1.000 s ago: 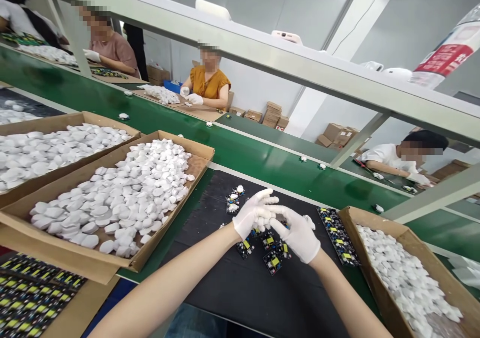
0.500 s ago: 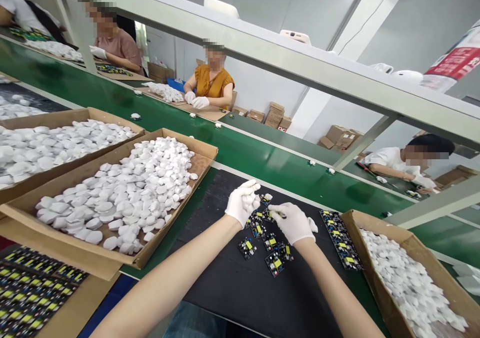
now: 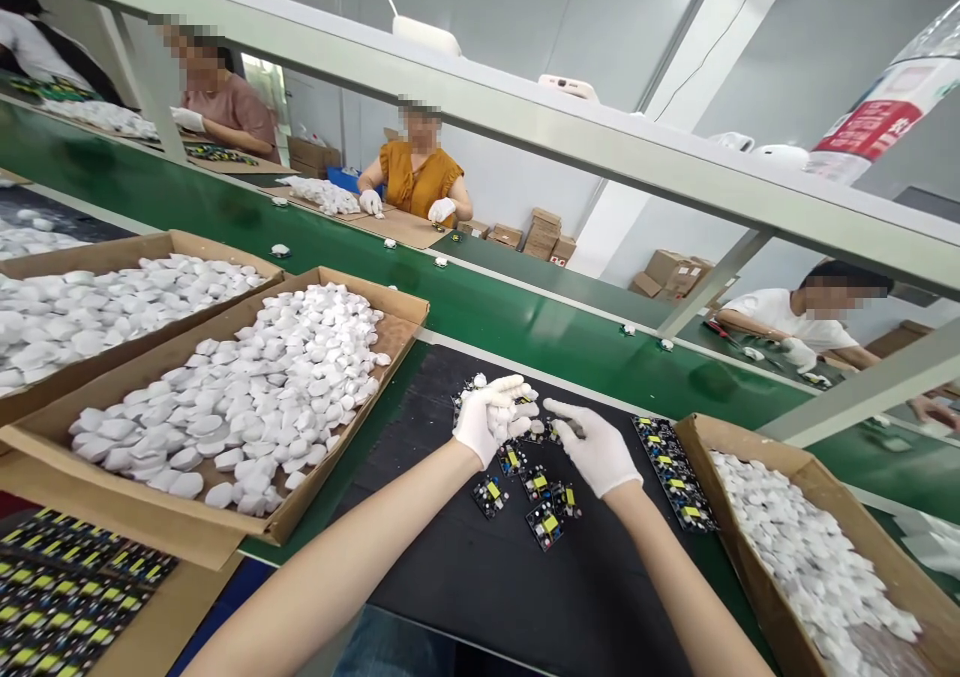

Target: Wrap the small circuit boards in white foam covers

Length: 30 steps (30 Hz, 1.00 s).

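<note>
My left hand (image 3: 486, 419), in a white glove, is cupped around several small white rounded pieces (image 3: 501, 421). My right hand (image 3: 598, 447), also gloved, is just to its right, fingers stretched toward the left hand with a gap between index finger and thumb. I see nothing held in it. Small circuit boards with yellow-topped parts lie under and in front of the hands, among them one board (image 3: 546, 525) nearest me and another (image 3: 490, 495) to the left. Some boards behind the hands are partly hidden. All rest on a black mat (image 3: 450, 577).
A cardboard tray (image 3: 281, 522) of white pieces is at left, another tray (image 3: 757, 587) at right. A joined strip of boards (image 3: 675, 472) lies beside the right tray. Beyond runs a green conveyor (image 3: 517, 322) carrying small items. Co-workers sit across it, under a metal beam (image 3: 480, 87).
My right hand has drawn slightly right and its fingers have parted. The white piece by its palm is no longer seen. More boards show left of my left hand. The view has shifted slightly.
</note>
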Motion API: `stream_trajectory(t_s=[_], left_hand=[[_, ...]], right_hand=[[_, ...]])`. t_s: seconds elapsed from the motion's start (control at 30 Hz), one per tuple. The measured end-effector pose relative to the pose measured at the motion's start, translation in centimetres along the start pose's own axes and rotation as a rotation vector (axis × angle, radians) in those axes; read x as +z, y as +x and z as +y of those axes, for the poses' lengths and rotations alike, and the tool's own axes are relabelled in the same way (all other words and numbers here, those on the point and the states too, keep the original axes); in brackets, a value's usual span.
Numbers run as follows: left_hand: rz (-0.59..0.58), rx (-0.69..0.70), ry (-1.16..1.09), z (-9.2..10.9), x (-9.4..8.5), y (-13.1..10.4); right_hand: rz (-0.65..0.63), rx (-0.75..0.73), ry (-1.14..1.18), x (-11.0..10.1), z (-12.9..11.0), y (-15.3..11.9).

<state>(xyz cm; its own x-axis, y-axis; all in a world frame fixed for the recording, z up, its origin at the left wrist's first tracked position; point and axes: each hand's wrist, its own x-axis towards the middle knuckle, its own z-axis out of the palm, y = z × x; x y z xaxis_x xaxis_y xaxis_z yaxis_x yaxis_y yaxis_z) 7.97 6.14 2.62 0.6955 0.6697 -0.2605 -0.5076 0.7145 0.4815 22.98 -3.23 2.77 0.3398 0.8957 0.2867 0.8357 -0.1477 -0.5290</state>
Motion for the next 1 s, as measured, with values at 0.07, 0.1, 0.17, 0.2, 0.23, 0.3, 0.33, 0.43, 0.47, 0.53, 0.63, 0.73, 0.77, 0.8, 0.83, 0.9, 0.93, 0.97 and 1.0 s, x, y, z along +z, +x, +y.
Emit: stream_trajectory(t_s=[0.07,0.1,0.17,0.2,0.23,0.3,0.33,0.43,0.47,0.53,0.63,0.73,0.77,0.8,0.83,0.9,0.93,0.97,1.0], left_hand=[[-0.033,-0.011,0.008,-0.2,0.0,-0.2],[-0.059,-0.006,0.004,-0.4,0.0,-0.2],[-0.135,-0.015,0.001,-0.7,0.0,-0.2],[-0.179,-0.033,0.002,-0.8,0.0,-0.1],[-0.22,-0.059,0.005,-0.9,-0.1,-0.1],[-0.281,-0.112,0.016,-1.1,-0.1,0.1],[-0.296,-0.128,0.019,-1.2,0.0,0.1],[-0.29,-0.118,0.029,-1.4,0.1,0.3],[-0.285,-0.107,0.042,-1.5,0.1,0.3],[-0.292,-0.092,0.116,-1.7,0.3,0.3],[-0.304,-0.034,0.317,-2.1,0.4,0.1],[-0.305,0.105,0.445,-2.4,0.4,0.0],[-0.315,0.136,0.472,-2.4,0.3,0.0],[-0.331,0.147,0.493,-2.4,0.3,-0.1],[-0.344,0.143,0.507,-2.3,0.3,-0.1],[-0.36,0.114,0.499,-2.2,0.4,-0.3],[-0.373,0.098,0.472,-2.2,0.4,-0.4],[-0.39,0.08,0.438,-2.1,0.5,-0.5],[-0.4,0.06,0.403,-2.1,0.5,-0.5]], right_hand=[[0.078,-0.059,-0.006,-0.5,-1.0,-0.6],[0.108,-0.11,-0.024,-0.6,-1.6,-0.9],[0.108,-0.221,-0.085,-0.5,-2.9,-1.3],[0.075,-0.269,-0.109,-0.3,-3.4,-1.4],[0.036,-0.297,-0.121,-0.1,-3.8,-1.5],[-0.027,-0.29,-0.107,0.5,-4.1,-1.5],[-0.036,-0.258,-0.086,0.7,-4.1,-1.6],[0.019,-0.152,0.002,1.0,-3.7,-1.7],[0.054,-0.131,0.024,1.0,-3.5,-1.7],[0.147,-0.093,0.034,0.7,-3.3,-1.6],[0.242,-0.033,0.051,0.3,-3.2,-1.4],[0.187,-0.056,0.105,-0.2,-3.3,-1.3],[0.163,-0.078,0.114,-0.3,-3.4,-1.3],[0.146,-0.087,0.127,-0.4,-3.4,-1.3],[0.135,-0.079,0.163,-0.5,-3.4,-1.3],[0.126,-0.019,0.343,-0.7,-3.4,-1.4],[0.123,0.017,0.473,-0.8,-3.5,-1.4],[0.119,0.045,0.604,-0.9,-3.5,-1.4],[0.113,0.065,0.723,-1.0,-3.6,-1.3]])
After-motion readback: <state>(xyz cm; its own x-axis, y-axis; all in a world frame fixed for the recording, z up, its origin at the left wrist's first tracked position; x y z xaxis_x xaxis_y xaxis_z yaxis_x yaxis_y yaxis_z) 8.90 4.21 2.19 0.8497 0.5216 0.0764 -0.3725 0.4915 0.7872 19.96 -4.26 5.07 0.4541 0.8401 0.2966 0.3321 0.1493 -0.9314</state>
